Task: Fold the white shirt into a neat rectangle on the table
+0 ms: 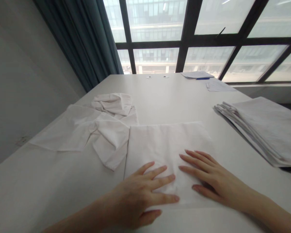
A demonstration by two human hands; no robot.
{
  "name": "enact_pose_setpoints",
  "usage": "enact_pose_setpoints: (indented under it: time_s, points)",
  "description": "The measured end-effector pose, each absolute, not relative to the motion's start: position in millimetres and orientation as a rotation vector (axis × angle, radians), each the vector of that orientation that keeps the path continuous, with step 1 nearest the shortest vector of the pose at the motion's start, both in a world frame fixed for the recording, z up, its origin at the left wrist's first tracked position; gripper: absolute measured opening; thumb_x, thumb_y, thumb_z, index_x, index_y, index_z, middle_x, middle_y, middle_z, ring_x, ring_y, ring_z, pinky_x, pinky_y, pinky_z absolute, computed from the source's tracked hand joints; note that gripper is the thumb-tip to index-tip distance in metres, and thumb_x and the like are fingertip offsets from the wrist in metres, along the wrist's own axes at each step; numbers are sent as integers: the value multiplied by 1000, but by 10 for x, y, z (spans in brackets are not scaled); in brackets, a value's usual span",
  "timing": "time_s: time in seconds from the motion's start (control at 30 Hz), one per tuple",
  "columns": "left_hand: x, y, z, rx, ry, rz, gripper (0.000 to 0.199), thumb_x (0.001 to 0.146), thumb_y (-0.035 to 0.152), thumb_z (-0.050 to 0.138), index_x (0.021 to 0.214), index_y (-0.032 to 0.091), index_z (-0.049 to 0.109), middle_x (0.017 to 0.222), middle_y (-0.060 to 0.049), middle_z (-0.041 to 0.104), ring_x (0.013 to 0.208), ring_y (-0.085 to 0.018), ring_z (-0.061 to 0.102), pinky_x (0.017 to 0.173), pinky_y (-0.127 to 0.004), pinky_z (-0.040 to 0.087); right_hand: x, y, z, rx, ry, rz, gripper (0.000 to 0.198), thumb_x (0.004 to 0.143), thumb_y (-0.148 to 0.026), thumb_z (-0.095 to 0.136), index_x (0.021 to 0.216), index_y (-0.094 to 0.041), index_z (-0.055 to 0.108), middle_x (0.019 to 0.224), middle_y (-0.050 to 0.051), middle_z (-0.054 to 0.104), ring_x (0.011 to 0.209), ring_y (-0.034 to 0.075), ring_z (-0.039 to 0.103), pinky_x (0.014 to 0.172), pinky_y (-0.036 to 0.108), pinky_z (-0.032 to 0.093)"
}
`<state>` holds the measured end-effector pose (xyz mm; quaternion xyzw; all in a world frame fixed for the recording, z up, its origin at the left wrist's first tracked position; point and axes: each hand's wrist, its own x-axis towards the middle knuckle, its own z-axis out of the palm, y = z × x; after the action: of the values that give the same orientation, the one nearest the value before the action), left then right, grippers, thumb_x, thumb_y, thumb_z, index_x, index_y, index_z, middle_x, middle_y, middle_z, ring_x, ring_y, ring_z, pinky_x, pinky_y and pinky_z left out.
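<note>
A white cloth (157, 142), folded into a rectangle, lies flat on the white table in front of me. My left hand (143, 192) rests on its lower left part with the fingers spread, the thumb near the lower edge. On the right part of the same cloth lies my right hand (212, 176), palm down, fingers stretched toward the left. The two hands are apart, and neither grips anything. Light creases run across the cloth around the fingers. What kind of cloth article it is, I cannot tell.
Crumpled white cloths (111, 136) lie to the left, touching or close beside the folded one. A stack of folded white cloths (269, 126) sits at the table's right edge. Papers (196, 74) and a blue pen (203, 78) lie at the far end, below the windows.
</note>
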<state>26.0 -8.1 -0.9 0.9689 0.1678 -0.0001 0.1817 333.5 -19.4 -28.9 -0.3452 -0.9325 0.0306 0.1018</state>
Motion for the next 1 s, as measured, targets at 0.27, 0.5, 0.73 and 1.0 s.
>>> enact_pose_setpoints:
  time_s: [0.27, 0.5, 0.73, 1.0]
  points:
    - [234, -56, -9, 2706, 395, 8, 46, 97, 32, 47, 142, 36, 42, 155, 3, 34, 145, -24, 28, 120, -45, 12, 3350, -175, -225, -955, -2716, 289, 42, 94, -31, 56, 136, -31, 55, 145, 3, 51, 139, 23, 38, 113, 44, 35]
    - [240, -25, 5, 2691, 381, 20, 46, 98, 35, 47, 144, 34, 40, 154, 3, 38, 145, -23, 28, 121, -43, 13, 3308, -121, -179, -1056, -2572, 436, 31, 98, -22, 46, 122, -27, 65, 132, 5, 63, 130, 20, 49, 107, 39, 43]
    - [248, -31, -43, 2628, 441, 86, 45, 101, 24, 39, 147, 28, 37, 147, 1, 47, 145, -15, 27, 121, -36, 10, 3217, 188, -212, -1173, -2609, 210, 40, 98, -28, 44, 137, -25, 53, 153, 9, 40, 142, 26, 33, 111, 48, 36]
    - [237, -40, -67, 2657, 432, 85, 47, 101, 24, 40, 147, 30, 36, 149, 4, 45, 145, -15, 27, 122, -37, 11, 2944, 531, -360, -1286, -2731, 44, 52, 102, -40, 30, 152, -25, 30, 159, 7, 23, 146, 28, 18, 114, 54, 24]
